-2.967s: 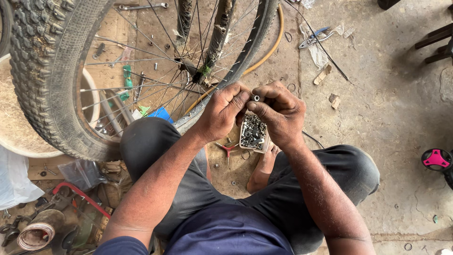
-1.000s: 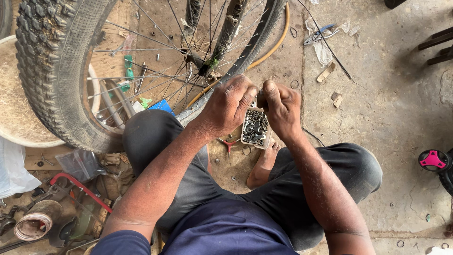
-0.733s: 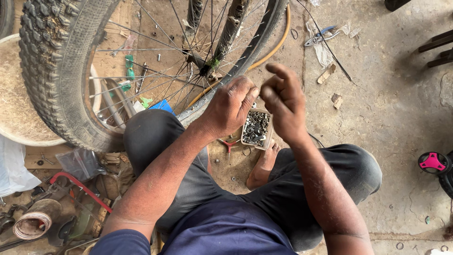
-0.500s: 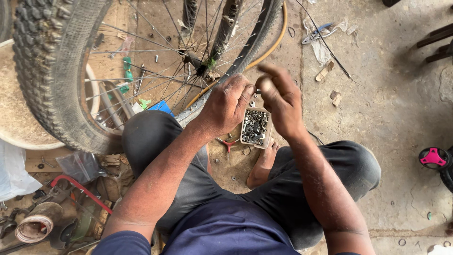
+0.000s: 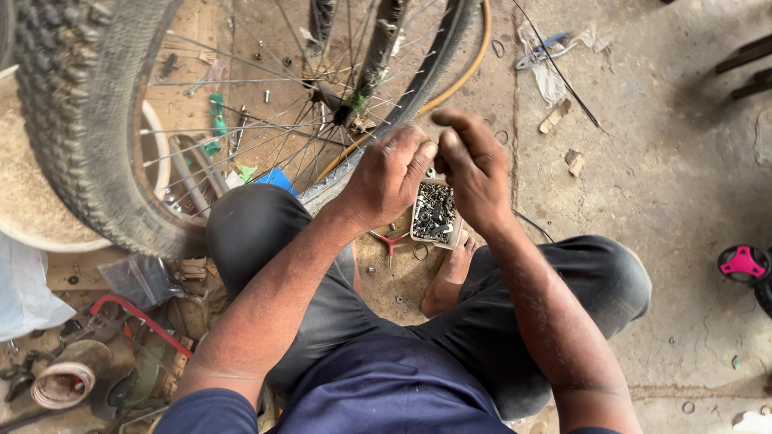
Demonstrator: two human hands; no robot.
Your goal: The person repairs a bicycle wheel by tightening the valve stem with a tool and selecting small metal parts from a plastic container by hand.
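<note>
Seen from above, crouched on a workshop floor in a dark blue shirt [image 5: 386,394] and grey trousers [image 5: 579,297], one bare foot [image 5: 450,277] tucked between the knees. Just beyond the foot, a small tray of nuts and bolts [image 5: 435,213] on the ground, with a red-handled tool [image 5: 389,241] lying beside it. Directly over the tray, left hand [image 5: 392,173] and right hand [image 5: 476,173] brought together, fingertips nearly touching; left fingers curled inward, right thumb and forefinger [image 5: 450,120] pinched close. Whether any small part sits between them, impossible to tell from this angle. To the left of the body, a clutter of tools including a red-framed hacksaw [image 5: 141,321] and a roll of tape [image 5: 64,382]. Farther out, a knobby bicycle tyre [image 5: 76,128] on a spoked wheel, its hub [image 5: 342,108] just past the hands. At the far edge, blue-handled pliers [image 5: 543,48] on bare concrete.
</note>
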